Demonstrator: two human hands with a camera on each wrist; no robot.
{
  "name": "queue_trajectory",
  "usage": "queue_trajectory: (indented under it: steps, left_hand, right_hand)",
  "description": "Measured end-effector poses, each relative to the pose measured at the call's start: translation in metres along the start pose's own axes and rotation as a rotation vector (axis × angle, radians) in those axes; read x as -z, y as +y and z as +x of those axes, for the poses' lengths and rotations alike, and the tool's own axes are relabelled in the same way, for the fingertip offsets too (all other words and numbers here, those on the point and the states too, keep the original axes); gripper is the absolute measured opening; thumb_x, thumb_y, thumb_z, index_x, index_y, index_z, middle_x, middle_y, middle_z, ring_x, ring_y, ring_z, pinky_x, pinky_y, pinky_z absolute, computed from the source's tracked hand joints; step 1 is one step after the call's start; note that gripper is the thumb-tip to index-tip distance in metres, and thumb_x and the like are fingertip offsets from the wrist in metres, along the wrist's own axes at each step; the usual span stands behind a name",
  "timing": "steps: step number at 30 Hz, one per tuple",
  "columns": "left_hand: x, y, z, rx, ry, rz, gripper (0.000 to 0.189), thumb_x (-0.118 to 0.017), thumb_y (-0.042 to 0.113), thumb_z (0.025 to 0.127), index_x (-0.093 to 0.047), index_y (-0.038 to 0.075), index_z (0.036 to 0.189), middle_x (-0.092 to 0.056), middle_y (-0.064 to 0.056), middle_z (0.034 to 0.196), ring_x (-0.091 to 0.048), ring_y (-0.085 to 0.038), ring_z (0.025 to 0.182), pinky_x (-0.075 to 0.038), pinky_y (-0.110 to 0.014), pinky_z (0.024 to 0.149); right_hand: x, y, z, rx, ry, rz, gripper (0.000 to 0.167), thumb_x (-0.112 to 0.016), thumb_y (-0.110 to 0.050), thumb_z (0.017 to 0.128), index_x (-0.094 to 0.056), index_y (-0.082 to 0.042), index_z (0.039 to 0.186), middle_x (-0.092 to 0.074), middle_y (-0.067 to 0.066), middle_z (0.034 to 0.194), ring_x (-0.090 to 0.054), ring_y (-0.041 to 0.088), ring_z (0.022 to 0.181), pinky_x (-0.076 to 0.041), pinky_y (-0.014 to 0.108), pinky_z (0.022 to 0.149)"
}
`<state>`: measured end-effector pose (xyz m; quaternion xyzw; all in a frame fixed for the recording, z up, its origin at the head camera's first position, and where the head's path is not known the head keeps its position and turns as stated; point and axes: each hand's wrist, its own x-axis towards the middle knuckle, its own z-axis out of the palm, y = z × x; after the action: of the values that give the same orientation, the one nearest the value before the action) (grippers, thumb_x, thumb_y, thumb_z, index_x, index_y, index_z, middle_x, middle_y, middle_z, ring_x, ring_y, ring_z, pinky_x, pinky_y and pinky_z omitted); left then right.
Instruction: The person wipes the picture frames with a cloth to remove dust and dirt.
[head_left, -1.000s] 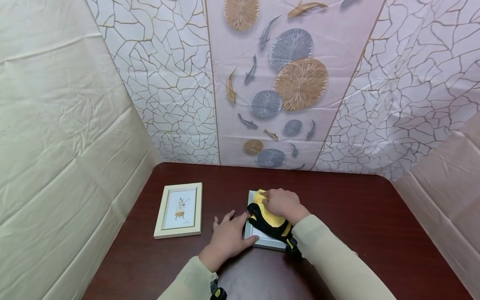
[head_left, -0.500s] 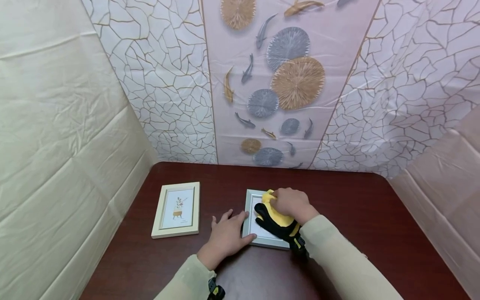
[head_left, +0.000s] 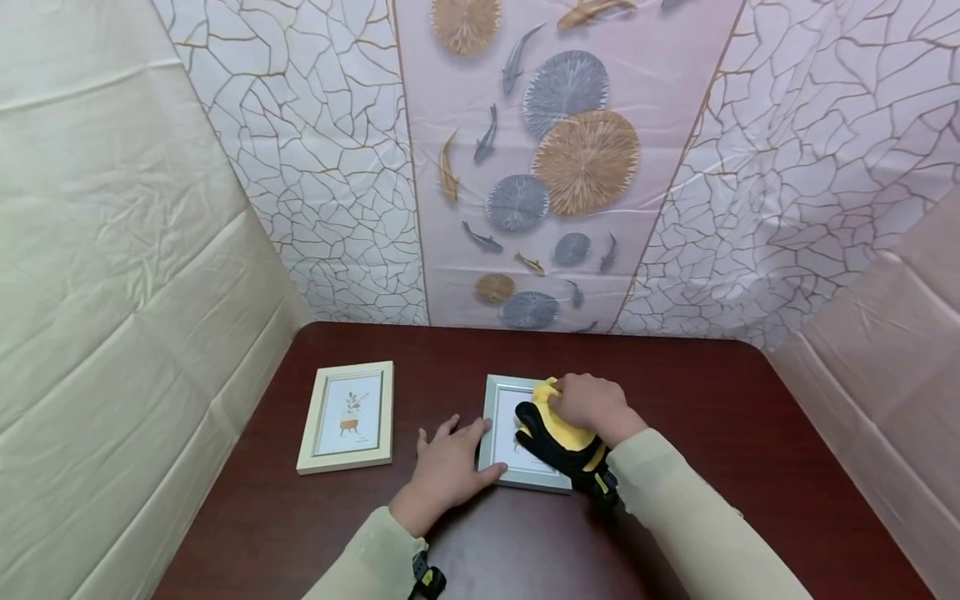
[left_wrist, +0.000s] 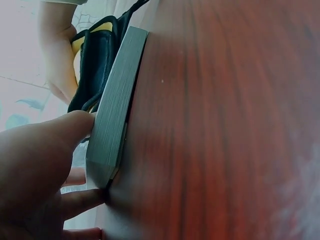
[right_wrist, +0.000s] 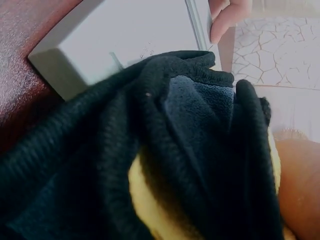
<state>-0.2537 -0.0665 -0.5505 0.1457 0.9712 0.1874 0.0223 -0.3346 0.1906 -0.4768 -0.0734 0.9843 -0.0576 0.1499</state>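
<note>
A pale grey-blue picture frame (head_left: 492,400) lies flat on the table, face up. My left hand (head_left: 446,475) rests at its near left corner, fingers spread and fairly straight, with the thumb touching its side in the left wrist view. Over the right part of the frame, my right hand (head_left: 596,404) grips a bunched yellow cleaning cloth (head_left: 564,433) with a dark side and black edging. The folded cloth (right_wrist: 200,110) fills most of the right wrist view and hides part of the picture. Some right fingers are hidden behind it.
A cream picture frame (head_left: 382,417) with a plant print lies to the left on the dark red wooden table (head_left: 712,433). Patterned fabric (head_left: 465,192) hangs behind the table, and plain pale fabric (head_left: 112,333) drapes both sides. Each wrist wears a black strap.
My right hand has slid the cloth rightward over the frame, so more of the picture's left side shows. The left hand stays at the frame's edge. The head view has shifted slightly.
</note>
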Motion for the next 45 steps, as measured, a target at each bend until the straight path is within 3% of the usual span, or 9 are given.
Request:
queue_trajectory:
  steps: [4, 7, 15, 21, 29, 36, 39, 43, 45]
  left_hand:
    - [-0.002, 0.000, 0.001, -0.001, 0.004, -0.005, 0.076, -0.072, 0.067, 0.098, -0.058, 0.026, 0.161, -0.063, 0.002, 0.156, -0.043, -0.037, 0.156, -0.026, -0.086, 0.114]
    - [-0.003, 0.000, 0.002, -0.006, 0.004, -0.012, 0.076, -0.072, 0.067, 0.099, -0.058, 0.025, 0.161, -0.063, 0.001, 0.157, -0.043, -0.037, 0.156, -0.026, -0.086, 0.114]
    - [-0.007, 0.001, 0.005, 0.000, 0.004, -0.014, 0.077, -0.070, 0.069, 0.099, -0.056, 0.027, 0.163, -0.060, 0.003, 0.160, -0.040, -0.036, 0.158, -0.024, -0.086, 0.115]
    - [-0.005, 0.001, 0.004, -0.004, 0.010, -0.023, 0.076, -0.071, 0.066, 0.099, -0.056, 0.027, 0.163, -0.060, 0.002, 0.160, -0.040, -0.036, 0.158, -0.023, -0.086, 0.115]
    - [-0.006, 0.000, 0.000, -0.008, 0.022, -0.029, 0.076, -0.074, 0.064, 0.099, -0.058, 0.025, 0.162, -0.061, 0.000, 0.159, -0.043, -0.036, 0.156, -0.024, -0.086, 0.115]
    - [-0.008, -0.001, -0.001, -0.013, 0.036, -0.019, 0.075, -0.073, 0.064, 0.100, -0.057, 0.025, 0.162, -0.061, 0.000, 0.159, -0.043, -0.036, 0.156, -0.024, -0.086, 0.114]
    - [-0.007, -0.001, -0.001, -0.018, 0.031, -0.017, 0.075, -0.072, 0.065, 0.100, -0.056, 0.026, 0.163, -0.060, 0.000, 0.160, -0.042, -0.036, 0.157, -0.024, -0.087, 0.114]
    - [-0.005, -0.002, -0.003, -0.022, 0.021, -0.004, 0.075, -0.071, 0.065, 0.100, -0.054, 0.029, 0.164, -0.059, 0.000, 0.161, -0.041, -0.036, 0.158, -0.023, -0.087, 0.114]
    - [-0.005, -0.003, -0.003, -0.025, 0.021, -0.005, 0.074, -0.071, 0.065, 0.100, -0.055, 0.029, 0.163, -0.060, -0.001, 0.161, -0.041, -0.037, 0.157, -0.023, -0.088, 0.113]
  right_hand:
    - [0.004, -0.001, -0.002, -0.010, -0.014, 0.013, 0.042, -0.051, -0.040, 0.114, -0.072, -0.010, 0.135, -0.062, 0.009, 0.085, -0.058, 0.024, 0.066, -0.046, 0.040, 0.062]
    - [0.007, 0.001, -0.005, -0.010, -0.017, 0.033, 0.039, -0.052, -0.038, 0.113, -0.072, -0.010, 0.130, -0.062, 0.009, 0.085, -0.058, 0.025, 0.067, -0.046, 0.040, 0.063]
    - [0.009, 0.010, -0.011, 0.039, -0.049, 0.025, 0.047, -0.054, -0.036, 0.112, -0.069, -0.012, 0.149, -0.071, 0.011, 0.123, -0.058, 0.025, 0.072, -0.048, 0.042, 0.067]
    - [0.003, 0.012, -0.018, 0.055, -0.049, 0.027, 0.049, -0.055, -0.038, 0.111, -0.068, -0.014, 0.152, -0.069, 0.014, 0.139, -0.059, 0.023, 0.073, -0.048, 0.042, 0.068]
    - [-0.010, 0.009, -0.039, 0.093, -0.023, 0.045, 0.048, -0.058, -0.036, 0.110, -0.070, -0.013, 0.150, -0.074, 0.009, 0.115, -0.058, 0.019, 0.067, -0.047, 0.039, 0.063]
    - [-0.019, 0.004, -0.061, 0.112, 0.023, 0.000, 0.047, -0.061, -0.036, 0.110, -0.070, -0.015, 0.151, -0.074, 0.015, 0.133, -0.054, 0.019, 0.066, -0.046, 0.039, 0.059]
    - [-0.022, 0.000, -0.071, 0.115, 0.055, -0.025, 0.044, -0.062, -0.034, 0.110, -0.071, -0.017, 0.150, -0.078, 0.016, 0.117, -0.051, 0.019, 0.061, -0.044, 0.038, 0.055]
    - [-0.030, -0.004, -0.081, 0.123, 0.101, -0.036, 0.041, -0.064, -0.030, 0.111, -0.072, -0.017, 0.149, -0.072, 0.008, 0.086, -0.046, 0.017, 0.053, -0.040, 0.036, 0.050]
    - [-0.033, -0.005, -0.083, 0.130, 0.123, -0.039, 0.040, -0.066, -0.029, 0.111, -0.073, -0.017, 0.148, -0.074, 0.007, 0.091, -0.045, 0.017, 0.053, -0.039, 0.036, 0.049]
